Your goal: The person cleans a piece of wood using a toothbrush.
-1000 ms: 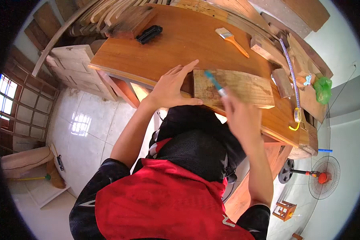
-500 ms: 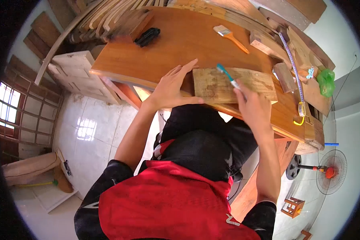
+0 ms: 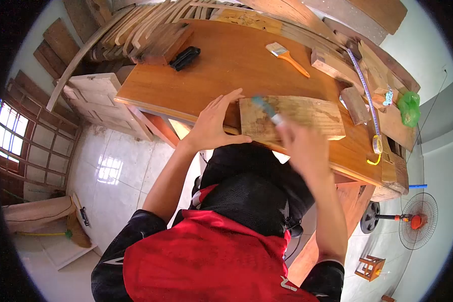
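Note:
A rough wooden board [image 3: 307, 118] lies at the near edge of the brown table. Around its left end, my left hand [image 3: 214, 123] spreads wide, thumb at the near corner and fingertips at the far corner, bracing it. My right hand [image 3: 307, 151], smeared by motion, is closed on the pale handle of a toothbrush [image 3: 267, 109]. The brush's teal head is over the left part of the board, whose face has darker patches there.
On the table [image 3: 226, 55] are a paintbrush [image 3: 288, 59], a black object [image 3: 185, 58] and a wood block [image 3: 355, 105]. An extended tape measure [image 3: 377, 144] lies right, near a green plastic bag [image 3: 409, 109]. Wood pieces line the back. A fan [image 3: 418, 221] stands right.
My right hand has swept left across the board, taking the toothbrush head toward its left end. My left hand keeps its place at the board's end. The view has shifted slightly.

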The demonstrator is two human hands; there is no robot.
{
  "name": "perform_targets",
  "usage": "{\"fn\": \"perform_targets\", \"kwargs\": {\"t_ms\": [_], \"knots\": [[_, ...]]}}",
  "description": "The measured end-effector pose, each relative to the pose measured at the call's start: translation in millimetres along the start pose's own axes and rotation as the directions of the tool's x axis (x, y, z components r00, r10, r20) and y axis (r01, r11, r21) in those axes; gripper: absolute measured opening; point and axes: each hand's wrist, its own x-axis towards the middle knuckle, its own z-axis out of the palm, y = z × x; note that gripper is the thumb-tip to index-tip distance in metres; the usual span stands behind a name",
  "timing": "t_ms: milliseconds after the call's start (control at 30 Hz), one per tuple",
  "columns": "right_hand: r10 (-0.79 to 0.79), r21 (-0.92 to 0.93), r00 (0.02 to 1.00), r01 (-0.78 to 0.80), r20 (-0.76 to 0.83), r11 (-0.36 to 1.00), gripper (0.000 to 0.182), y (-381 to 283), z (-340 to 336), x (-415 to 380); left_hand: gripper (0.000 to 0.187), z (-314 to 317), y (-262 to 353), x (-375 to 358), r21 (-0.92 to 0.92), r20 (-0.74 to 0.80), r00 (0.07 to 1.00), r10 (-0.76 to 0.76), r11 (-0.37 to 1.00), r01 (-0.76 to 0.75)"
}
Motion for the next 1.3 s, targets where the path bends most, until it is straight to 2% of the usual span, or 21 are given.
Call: {"fn": "perform_targets", "kwargs": {"t_ms": [33, 67, 167, 200, 300, 367, 433, 467, 500, 533, 567, 633, 667, 700, 733, 867, 1000, 1100, 1133, 1233, 1300], "knots": [[0.063, -0.084, 0.998, -0.063, 0.000, 0.994, 0.030, 17, 3, 11, 0.121, 2, 0, -3, -0.023, 0.008, 1.000, -0.005, 1.000, 0.005], [0.029, -0.111, 0.995, -0.040, -0.092, 0.993, 0.032, 23, 7, 12, 0.119, 3, -1, -5, -0.044, 0.008, 1.000, -0.008, 0.999, 0.008], [-0.052, 0.030, 0.997, 0.051, 0.053, 0.998, 0.033, -16, -1, -15, 0.117, -4, -2, 2, -0.052, -0.010, 1.000, -0.003, 0.999, 0.002], [-0.121, 0.109, 0.993, 0.118, 0.018, 0.987, 0.033, -22, 1, -26, 0.116, -3, -1, 0, -0.057, -0.006, 1.000, -0.004, 0.998, 0.004], [-0.004, 0.043, 0.995, 0.000, 0.099, 0.999, 0.033, -10, -12, -21, 0.115, -4, 2, 0, -0.068, 0.024, 0.999, -0.046, 0.997, 0.047], [0.093, 0.006, 0.995, -0.093, -0.018, 0.996, 0.033, 12, 3, 1, 0.116, -5, 4, -2, -0.055, 0.051, 0.997, -0.066, 0.996, 0.069], [0.046, -0.097, 0.998, -0.049, -0.035, 0.994, 0.035, 7, 6, 6, 0.117, -7, 5, 2, -0.078, 0.038, 0.998, -0.055, 0.995, 0.058], [0.020, -0.070, 0.999, -0.022, -0.027, 0.997, 0.035, -1, 6, 3, 0.118, -6, 4, 2, -0.108, 0.017, 0.999, -0.045, 0.993, 0.047], [-0.005, -0.041, 1.000, 0.005, -0.009, 0.999, 0.035, -14, 8, -7, 0.119, -5, 4, 0, -0.141, 0.000, 0.999, -0.044, 0.989, 0.044], [0.060, 0.023, 0.990, -0.063, 0.125, 0.998, 0.036, -34, -6, -18, 0.120, -4, 4, -3, -0.125, -0.006, 0.999, -0.041, 0.991, 0.040], [-0.025, 0.080, 0.998, 0.019, 0.065, 0.997, 0.036, -34, -2, -32, 0.121, -3, 2, -2, -0.107, -0.011, 0.999, -0.032, 0.994, 0.031], [-0.247, 0.036, 0.937, 0.263, -0.247, 0.964, 0.033, -24, 0, -43, 0.122, -3, -1, 0, -0.092, -0.013, 0.999, -0.030, 0.995, 0.028], [-0.124, 0.020, 0.987, 0.126, -0.098, 0.992, 0.033, -17, -4, -44, 0.122, -4, 0, 0, -0.094, -0.010, 0.999, -0.040, 0.995, 0.038], [0.019, -0.018, 0.999, -0.018, 0.051, 1.000, 0.033, -17, -14, -41, 0.122, -3, 2, -2, -0.100, 0.002, 0.999, -0.047, 0.994, 0.047], [0.061, -0.064, 0.998, -0.060, 0.003, 0.996, 0.032, -12, -9, -30, 0.122, -3, 4, -3, -0.115, 0.017, 0.998, -0.065, 0.991, 0.067], [-0.020, -0.052, 0.998, 0.017, -0.061, 0.999, 0.033, -12, 9, 4, 0.121, -6, 6, 0, -0.120, 0.023, 0.996, -0.083, 0.989, 0.085], [-0.084, -0.038, 0.996, 0.085, 0.030, 0.996, 0.035, -36, -6, -34, 0.123, -5, 2, -1, -0.082, -0.010, 0.999, -0.044, 0.996, 0.043], [0.022, -0.088, 0.998, -0.016, 0.060, 0.996, 0.033, -6, -9, -36, 0.123, 0, -4, -2, -0.060, -0.031, 0.999, -0.014, 0.998, 0.012], [0.037, -0.132, 0.999, -0.037, -0.007, 0.991, 0.032, 5, -4, -26, 0.122, -2, -1, -2, -0.110, -0.011, 0.999, -0.050, 0.993, 0.048], [0.019, -0.066, 1.000, -0.020, -0.001, 0.998, 0.031, 2, 4, -1, 0.121, -6, 4, -1, -0.124, 0.016, 0.996, -0.087, 0.988, 0.089], [-0.041, -0.027, 0.997, 0.043, 0.064, 0.999, 0.030, -10, -8, 1, 0.120, -3, 0, 0, -0.128, -0.006, 0.998, -0.066, 0.990, 0.065]]}}
